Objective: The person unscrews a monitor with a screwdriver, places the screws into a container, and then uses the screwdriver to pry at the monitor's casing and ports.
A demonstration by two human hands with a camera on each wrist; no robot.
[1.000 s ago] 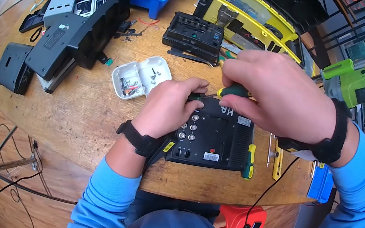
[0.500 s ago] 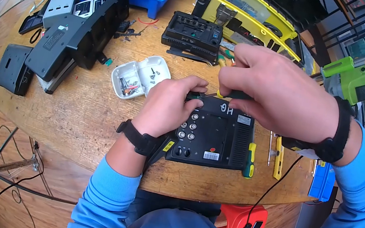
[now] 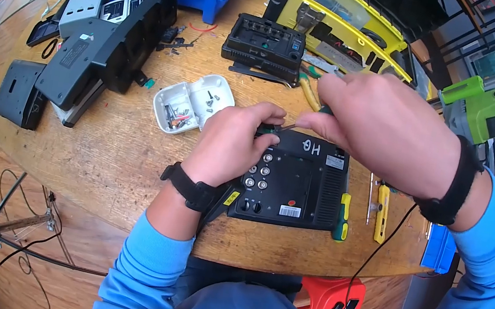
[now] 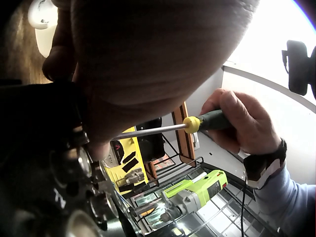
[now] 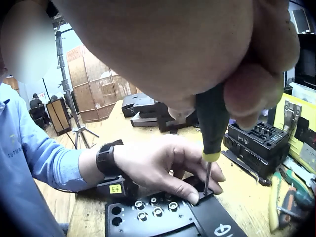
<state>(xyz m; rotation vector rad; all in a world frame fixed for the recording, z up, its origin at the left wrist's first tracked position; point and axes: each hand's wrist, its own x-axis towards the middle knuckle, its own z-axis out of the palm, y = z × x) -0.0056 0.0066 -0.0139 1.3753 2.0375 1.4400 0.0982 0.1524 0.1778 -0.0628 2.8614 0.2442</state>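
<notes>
The black unit [image 3: 286, 181] lies flat near the close edge of the worktop [image 3: 283, 250], connector face up; its case is probably stiff and moderately heavy, with smooth surfaces that may slip, so lift it by both side edges. Keep pressure off the metal connectors [image 3: 265, 171] on the unit's left half, likely the parts most easily harmed by a knock. Just right of the unit lies a green-and-yellow tool [image 3: 343, 218]. At the unit's far-left corner, the left hand [image 3: 226, 141] holds the edge, thumb and fingers curled on either side of the tip of the screwdriver [image 5: 212, 126]; the tip's seat is hidden. Above the unit's far side, the right hand [image 3: 385, 122] has its fingers clamped on the screwdriver's handle. The thick handle should give a sure hold; the shaft looks rigid, but side force could make the tip skid. Beyond the unit to the left, the open white box [image 3: 226, 90] holds small metal parts [image 3: 210, 103] and is presumably light. Well beyond the unit stand a black module [image 3: 263, 48] and, farther, a yellow toolbox [image 3: 341, 38].
</notes>
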